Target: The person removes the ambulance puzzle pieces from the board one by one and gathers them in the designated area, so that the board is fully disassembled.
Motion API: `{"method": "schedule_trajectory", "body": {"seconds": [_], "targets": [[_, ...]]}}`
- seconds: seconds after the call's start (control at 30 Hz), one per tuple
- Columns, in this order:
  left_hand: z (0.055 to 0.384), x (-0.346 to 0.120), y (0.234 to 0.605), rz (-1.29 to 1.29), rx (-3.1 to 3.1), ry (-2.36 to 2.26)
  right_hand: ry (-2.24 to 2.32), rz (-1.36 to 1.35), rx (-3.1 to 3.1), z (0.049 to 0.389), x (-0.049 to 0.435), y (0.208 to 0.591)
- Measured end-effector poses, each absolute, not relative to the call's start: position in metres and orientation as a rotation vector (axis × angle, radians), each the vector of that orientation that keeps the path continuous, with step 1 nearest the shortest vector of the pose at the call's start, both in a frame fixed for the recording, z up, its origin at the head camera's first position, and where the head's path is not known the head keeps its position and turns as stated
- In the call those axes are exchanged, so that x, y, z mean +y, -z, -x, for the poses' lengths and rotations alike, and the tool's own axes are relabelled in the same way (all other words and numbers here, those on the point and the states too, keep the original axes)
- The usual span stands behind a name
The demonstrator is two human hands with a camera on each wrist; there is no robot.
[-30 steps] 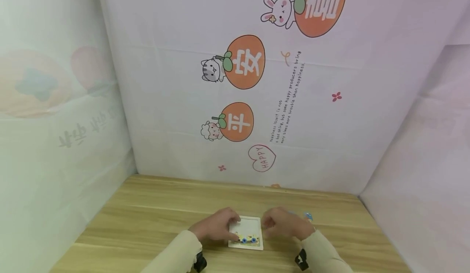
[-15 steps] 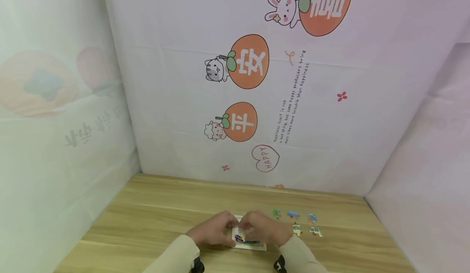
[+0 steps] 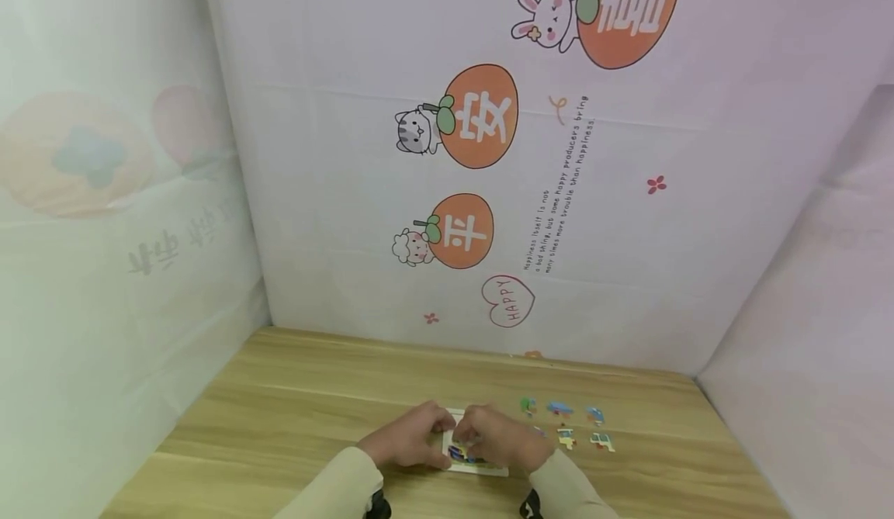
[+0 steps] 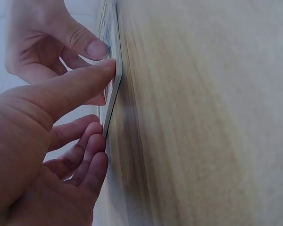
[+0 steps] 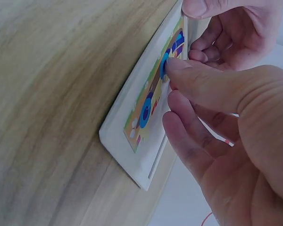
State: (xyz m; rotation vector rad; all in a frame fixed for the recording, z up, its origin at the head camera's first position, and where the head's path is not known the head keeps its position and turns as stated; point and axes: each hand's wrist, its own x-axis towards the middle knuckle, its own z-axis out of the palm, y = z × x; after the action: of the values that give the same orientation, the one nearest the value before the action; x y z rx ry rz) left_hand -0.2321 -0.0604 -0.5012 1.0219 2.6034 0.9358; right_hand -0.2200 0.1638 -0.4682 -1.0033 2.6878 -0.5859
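A square white puzzle tray (image 3: 482, 470) lies on the wooden table under both hands. Along its near side runs a strip of joined picture pieces (image 5: 145, 113) with blue wheels. My left hand (image 3: 412, 435) holds the tray's left side, thumb (image 4: 92, 77) on the near corner and fingers curled at the edge farther up. Over the strip, my right hand (image 3: 499, 437) pinches a puzzle piece between thumb (image 5: 188, 73) and forefinger; most of the piece is hidden by the fingers. In the right wrist view its thumb tip overlaps a blue wheel.
Right of the tray, several loose puzzle pieces lie in two rows, among them a green one (image 3: 527, 406), a blue one (image 3: 559, 409) and a yellow one (image 3: 566, 438). White printed cloth walls (image 3: 335, 193) enclose the table at the back and sides.
My right hand has moved left from beside the tray to over its picture strip, uncovering the loose pieces. The left hand stays at the tray's left side. The head view has shifted slightly.
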Motion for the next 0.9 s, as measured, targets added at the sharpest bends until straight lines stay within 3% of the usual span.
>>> {"method": "schedule_trajectory", "body": {"seconds": [0.9], "targets": [[0.2346,-0.0599,0.5017,-1.026,2.595,-0.931,0.944,0.924,2.522,0.2242,0.1690,0.4608]]}}
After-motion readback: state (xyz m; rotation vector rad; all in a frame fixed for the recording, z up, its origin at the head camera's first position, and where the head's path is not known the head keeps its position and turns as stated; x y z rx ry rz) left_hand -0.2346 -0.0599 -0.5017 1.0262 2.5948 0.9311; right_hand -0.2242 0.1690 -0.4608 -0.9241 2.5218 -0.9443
